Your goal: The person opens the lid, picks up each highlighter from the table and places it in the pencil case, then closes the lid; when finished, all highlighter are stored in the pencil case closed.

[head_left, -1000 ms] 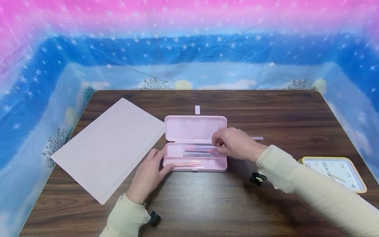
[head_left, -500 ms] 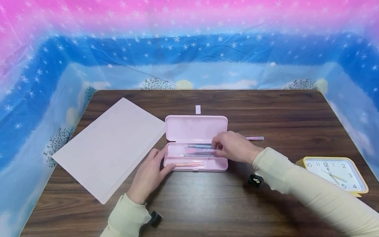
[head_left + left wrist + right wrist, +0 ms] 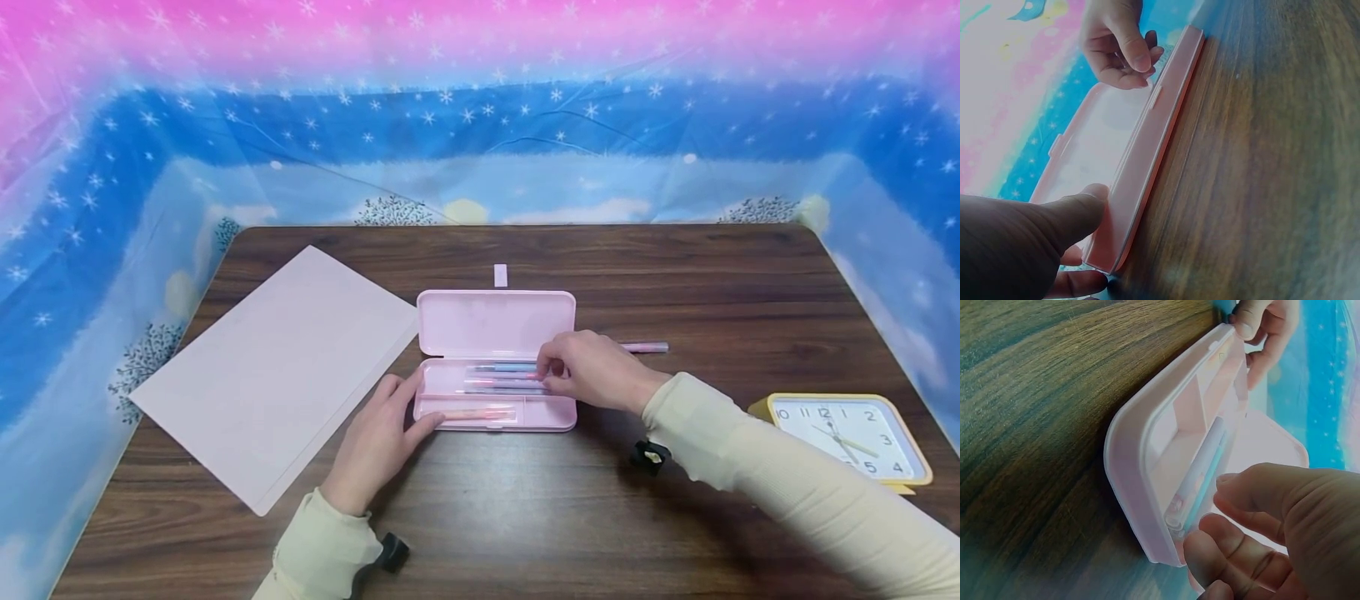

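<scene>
A pink pencil case [image 3: 495, 325] lies with its lid folded back. My left hand [image 3: 378, 450] grips its left end, the thumb [image 3: 1082, 212] over the front rim and fingers against the side. Several pens lie in the long rear compartment, among them a blue pen [image 3: 506, 367]. An orange-pink pen [image 3: 480, 414] is in the front compartment, near my left thumb. My right hand [image 3: 603, 367] is over the case's right end, fingers loosely bent above the pens. In the right wrist view a gap shows between its thumb and fingers, with nothing held there.
Behind the right hand, a pink pen [image 3: 647, 347] lies on the brown table [image 3: 510, 517]. A small white eraser-like block [image 3: 500, 275] is beyond the lid. A large pale folder [image 3: 277, 375] is on the left, and a yellow-framed clock [image 3: 847, 437] on the right.
My right hand has shifted slightly toward the front of the case. Beneath it the pens have spread apart, and the blue one shows more clearly. The left hand has stayed in place.
</scene>
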Tool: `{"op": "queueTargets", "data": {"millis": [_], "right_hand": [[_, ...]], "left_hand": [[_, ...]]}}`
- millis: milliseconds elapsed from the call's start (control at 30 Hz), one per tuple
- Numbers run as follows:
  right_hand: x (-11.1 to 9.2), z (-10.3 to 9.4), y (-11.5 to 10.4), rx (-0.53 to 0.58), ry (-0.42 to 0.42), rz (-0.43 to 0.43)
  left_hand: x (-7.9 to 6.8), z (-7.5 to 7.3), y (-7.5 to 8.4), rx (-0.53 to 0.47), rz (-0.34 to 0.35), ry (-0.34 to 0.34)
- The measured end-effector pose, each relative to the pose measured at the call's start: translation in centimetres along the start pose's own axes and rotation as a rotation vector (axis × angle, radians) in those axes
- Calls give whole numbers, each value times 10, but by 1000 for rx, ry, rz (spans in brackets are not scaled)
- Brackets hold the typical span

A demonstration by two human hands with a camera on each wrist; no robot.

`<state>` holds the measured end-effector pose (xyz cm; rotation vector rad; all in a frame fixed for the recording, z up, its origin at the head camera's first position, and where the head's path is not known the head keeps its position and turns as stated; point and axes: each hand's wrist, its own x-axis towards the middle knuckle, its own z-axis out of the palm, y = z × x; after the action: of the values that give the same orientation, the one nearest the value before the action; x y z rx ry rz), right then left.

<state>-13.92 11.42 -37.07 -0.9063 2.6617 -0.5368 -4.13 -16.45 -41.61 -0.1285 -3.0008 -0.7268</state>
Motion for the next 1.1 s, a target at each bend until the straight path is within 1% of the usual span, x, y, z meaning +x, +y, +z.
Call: {"op": "queueTargets", "data": {"millis": [167, 367, 467, 567, 767, 900, 1100], "right_hand": [[-4, -5, 1, 21, 15, -21], [-14, -22, 5, 26, 90, -73], [-18, -32, 9, 16, 118, -73], [-24, -41, 14, 34, 120, -50], [-36, -52, 25, 79, 105, 34], [-44, -57, 35, 91, 99, 72], [-52, -64, 55, 77, 91, 138]], "left_hand": [[0, 1, 0, -2, 2, 4], [0, 0, 0, -7, 1, 4], [1, 0, 0, -6, 2, 6], [0, 1, 0, -2, 3, 7], [0, 1, 0, 1, 6, 11], [0, 0, 0, -8, -2, 3], [1, 0, 1, -13, -2, 0]]}}
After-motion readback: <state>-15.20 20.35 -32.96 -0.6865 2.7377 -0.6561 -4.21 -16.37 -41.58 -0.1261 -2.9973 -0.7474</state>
